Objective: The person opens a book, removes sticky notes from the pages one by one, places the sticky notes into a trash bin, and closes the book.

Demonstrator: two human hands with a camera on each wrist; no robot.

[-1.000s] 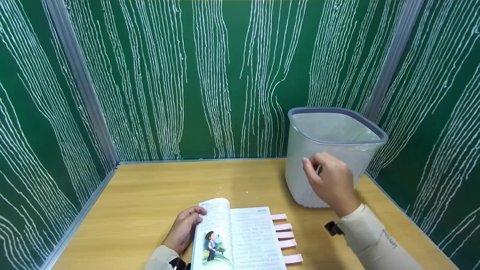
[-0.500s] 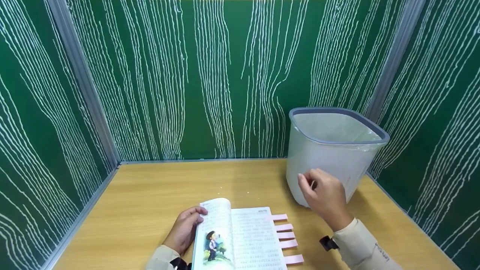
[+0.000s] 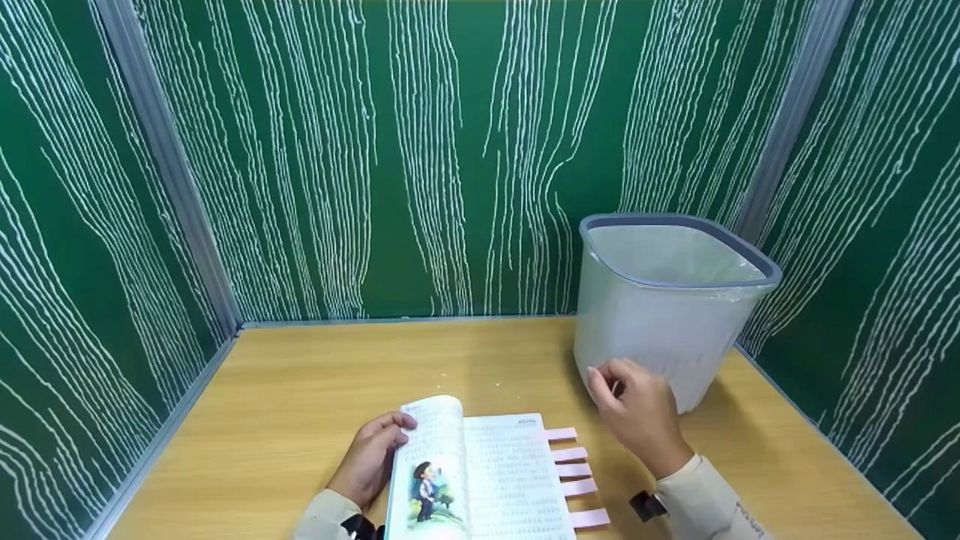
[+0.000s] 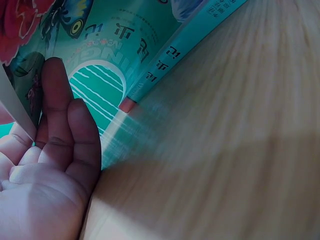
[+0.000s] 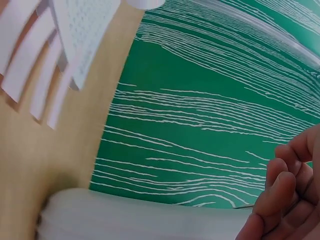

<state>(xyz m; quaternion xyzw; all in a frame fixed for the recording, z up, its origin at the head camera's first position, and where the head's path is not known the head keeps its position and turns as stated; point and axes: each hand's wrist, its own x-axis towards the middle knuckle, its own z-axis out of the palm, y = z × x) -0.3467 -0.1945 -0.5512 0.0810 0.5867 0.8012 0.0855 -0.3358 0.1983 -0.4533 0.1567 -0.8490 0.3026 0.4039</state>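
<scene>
An open book (image 3: 510, 480) lies at the front middle of the table, its left pages bulging up and a cartoon figure printed on them. My left hand (image 3: 367, 459) grips its left edge, thumb on the page, fingers beneath. Seen by the left wrist camera, that hand (image 4: 55, 160) is under the green cover (image 4: 135, 30). Several pink paper strips (image 3: 576, 487) stick out from the book's right edge. My right hand (image 3: 637, 412) is held up right of the book, before the bin, fingers curled. In the right wrist view no object shows in this hand (image 5: 287, 200).
A whitish waste bin (image 3: 645, 322) with a grey rim and a clear liner stands at the back right. Tiny white specks lie on the wooden table (image 3: 337, 367) behind the book. Green panels (image 3: 420, 150) with white wavy lines enclose the table.
My right hand has come down and toward me, slightly left, away from the bin's upper part, with its fingers still curled. The left hand and the book have stayed in place.
</scene>
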